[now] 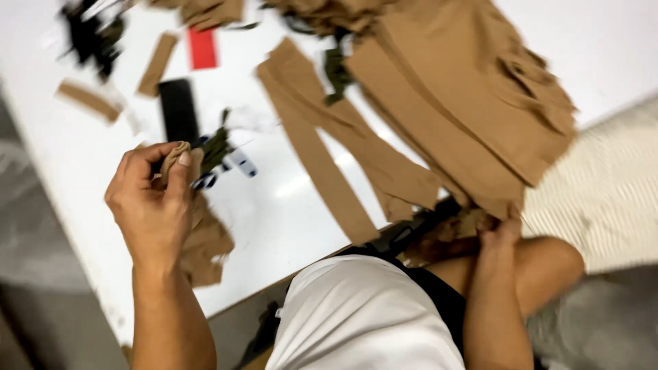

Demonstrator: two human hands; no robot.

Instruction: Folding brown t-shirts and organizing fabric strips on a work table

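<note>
Bright, even overhead light, indoor. The glossy white worktop [288, 205] shows a soft glare patch near its middle, just beside the long tan fabric strips [329, 157]. Shadows are weak and short, mostly under the fabric edges. Strong motion blur across the whole frame: the black scraps [89, 34] at top left smear badly, and the big pile of tan cloth pieces [466, 103] loses its edge detail. The left hand [154, 199] is fairly sharp, the right hand [500, 229] softer. The lower left corner is dim and grey. Horizon tilted.
</note>
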